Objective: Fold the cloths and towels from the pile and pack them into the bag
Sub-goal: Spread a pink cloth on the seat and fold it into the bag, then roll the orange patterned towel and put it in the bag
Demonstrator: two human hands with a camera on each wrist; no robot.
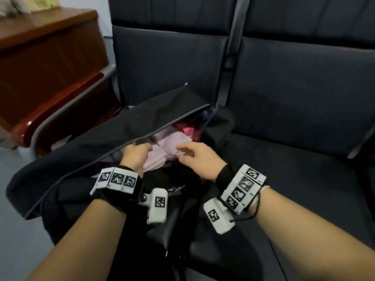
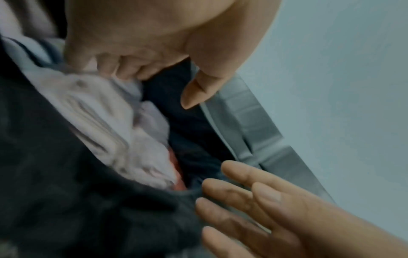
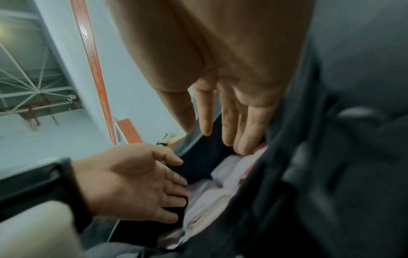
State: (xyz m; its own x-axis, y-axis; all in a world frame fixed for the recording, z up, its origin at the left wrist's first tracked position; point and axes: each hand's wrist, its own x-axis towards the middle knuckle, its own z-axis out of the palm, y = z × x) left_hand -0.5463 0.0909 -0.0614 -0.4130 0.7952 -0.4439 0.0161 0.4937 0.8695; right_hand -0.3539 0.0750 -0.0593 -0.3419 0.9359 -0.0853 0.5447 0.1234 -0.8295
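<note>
A black duffel bag [image 1: 142, 118] lies unzipped on a dark seat. Folded lilac cloths [image 1: 162, 151] fill its near half, with a red cloth [image 1: 188, 128] deeper inside. My left hand [image 1: 136, 157] is in the opening, bent fingers pressing the lilac cloths [image 2: 106, 118] at the bag's left side, thumb held apart. My right hand [image 1: 194, 157] hovers over the same cloths with fingers straight and holds nothing. In the right wrist view the right hand [image 3: 220, 113] points down into the bag beside the left hand [image 3: 132, 183]. The left wrist view shows both the left hand [image 2: 143, 52] and the right hand [image 2: 253, 200].
The bag's flap and a dark strap [image 1: 168, 226] hang toward me. A second dark seat [image 1: 294, 118] lies to the right. At the left are a red wooden armrest on a metal frame [image 1: 67, 104], a brown wooden cabinet [image 1: 46, 57] and pale floor [image 1: 18, 220].
</note>
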